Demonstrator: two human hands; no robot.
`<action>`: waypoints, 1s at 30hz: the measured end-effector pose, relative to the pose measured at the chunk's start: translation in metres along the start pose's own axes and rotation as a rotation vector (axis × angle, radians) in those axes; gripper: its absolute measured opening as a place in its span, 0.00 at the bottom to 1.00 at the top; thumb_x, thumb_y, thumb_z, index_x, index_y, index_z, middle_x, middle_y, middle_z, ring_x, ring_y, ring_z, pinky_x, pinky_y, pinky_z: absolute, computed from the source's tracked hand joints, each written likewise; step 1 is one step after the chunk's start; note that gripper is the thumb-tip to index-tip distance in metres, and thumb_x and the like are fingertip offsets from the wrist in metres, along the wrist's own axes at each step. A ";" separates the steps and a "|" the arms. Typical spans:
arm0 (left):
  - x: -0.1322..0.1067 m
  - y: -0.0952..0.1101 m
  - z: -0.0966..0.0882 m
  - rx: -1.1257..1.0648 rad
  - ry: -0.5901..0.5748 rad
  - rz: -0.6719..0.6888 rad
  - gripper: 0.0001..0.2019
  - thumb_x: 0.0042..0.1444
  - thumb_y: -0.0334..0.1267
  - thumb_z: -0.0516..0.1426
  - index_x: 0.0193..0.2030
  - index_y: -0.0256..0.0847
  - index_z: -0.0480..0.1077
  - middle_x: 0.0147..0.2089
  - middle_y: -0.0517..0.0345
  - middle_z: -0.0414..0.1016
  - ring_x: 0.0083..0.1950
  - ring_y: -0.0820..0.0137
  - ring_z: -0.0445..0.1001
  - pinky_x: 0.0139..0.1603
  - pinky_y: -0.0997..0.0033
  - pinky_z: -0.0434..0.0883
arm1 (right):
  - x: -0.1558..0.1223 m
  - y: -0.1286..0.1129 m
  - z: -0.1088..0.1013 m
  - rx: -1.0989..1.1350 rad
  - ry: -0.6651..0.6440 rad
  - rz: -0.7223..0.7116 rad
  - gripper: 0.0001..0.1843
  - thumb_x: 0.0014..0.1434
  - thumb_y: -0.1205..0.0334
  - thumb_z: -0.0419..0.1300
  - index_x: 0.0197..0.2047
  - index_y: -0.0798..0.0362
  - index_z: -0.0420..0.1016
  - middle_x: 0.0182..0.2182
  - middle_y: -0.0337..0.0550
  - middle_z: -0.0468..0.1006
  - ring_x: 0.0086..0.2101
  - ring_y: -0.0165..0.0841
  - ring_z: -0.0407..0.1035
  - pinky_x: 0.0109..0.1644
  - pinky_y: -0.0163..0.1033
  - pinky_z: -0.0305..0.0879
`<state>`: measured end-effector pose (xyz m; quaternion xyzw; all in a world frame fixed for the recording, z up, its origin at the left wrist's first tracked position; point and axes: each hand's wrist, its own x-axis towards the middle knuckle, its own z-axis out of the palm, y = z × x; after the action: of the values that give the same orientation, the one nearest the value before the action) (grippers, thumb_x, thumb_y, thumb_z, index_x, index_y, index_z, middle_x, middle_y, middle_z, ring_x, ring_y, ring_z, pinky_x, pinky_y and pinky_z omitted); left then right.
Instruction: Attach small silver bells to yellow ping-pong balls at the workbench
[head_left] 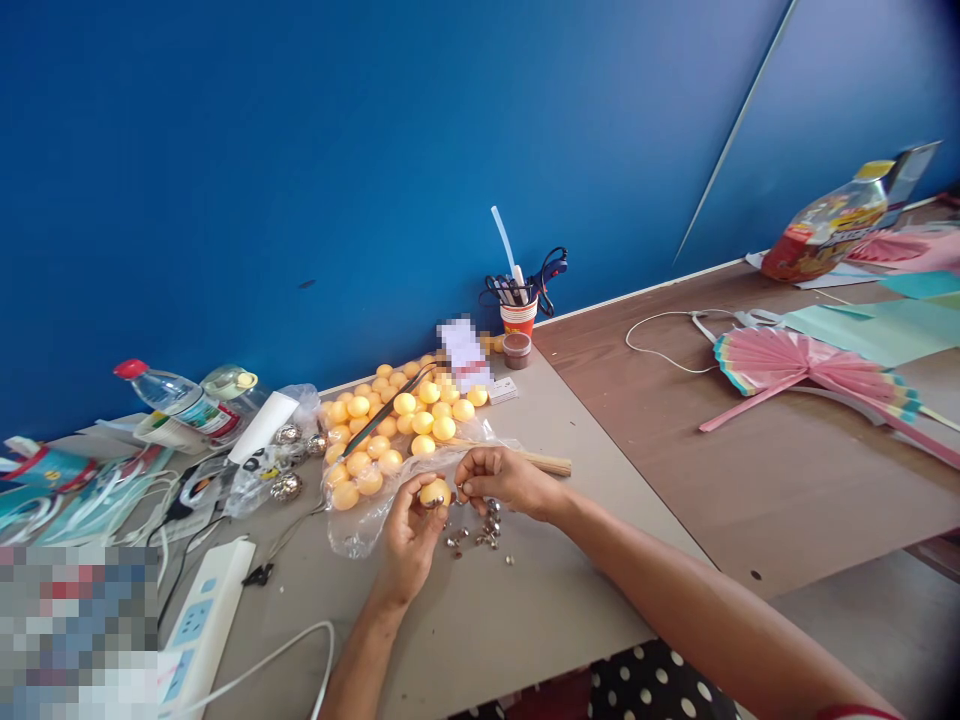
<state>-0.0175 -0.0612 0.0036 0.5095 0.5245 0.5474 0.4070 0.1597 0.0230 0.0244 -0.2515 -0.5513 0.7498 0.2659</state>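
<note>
My left hand (411, 532) is closed round a yellow-orange ping-pong ball (435, 492) with small shiny metal pieces on its near side. Close to the ball's right, my right hand (499, 480) has its fingers pinched together; a tiny shiny piece seems to be at the fingertips, too small to make out. Several small shiny metal pieces (491, 530) lie scattered on the table below my right hand. Behind both hands, a clear plastic bag (356, 530) has many more orange balls (367, 480) in and on it, with dark tweezers (386, 410) lying across them.
A power strip (206, 610) with cables is at the left. Metallic balls (286, 487) and a red-capped bottle (176, 400) stand near the wall. A paper cup (518, 319) of tools, a small round tub (517, 350) and wooden sticks (547, 464) are behind. A pink paper fan (810, 365) lies right.
</note>
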 end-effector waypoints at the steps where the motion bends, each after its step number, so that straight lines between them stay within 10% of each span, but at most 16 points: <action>1: 0.000 -0.001 0.000 -0.005 -0.001 -0.002 0.18 0.54 0.43 0.63 0.50 0.41 0.68 0.52 0.47 0.74 0.43 0.65 0.75 0.43 0.66 0.72 | 0.000 0.000 0.001 -0.012 0.009 0.003 0.05 0.51 0.63 0.62 0.31 0.55 0.71 0.25 0.34 0.73 0.22 0.24 0.64 0.27 0.32 0.58; 30: -0.001 -0.005 0.001 0.062 -0.033 0.030 0.17 0.54 0.42 0.62 0.51 0.43 0.69 0.46 0.52 0.76 0.46 0.63 0.76 0.45 0.65 0.73 | 0.001 0.003 0.013 -0.022 0.040 0.002 0.02 0.49 0.67 0.61 0.27 0.56 0.71 0.21 0.33 0.69 0.23 0.24 0.59 0.28 0.32 0.56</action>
<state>-0.0169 -0.0616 -0.0011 0.5387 0.5269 0.5284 0.3912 0.1499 0.0135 0.0251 -0.2700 -0.5538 0.7388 0.2733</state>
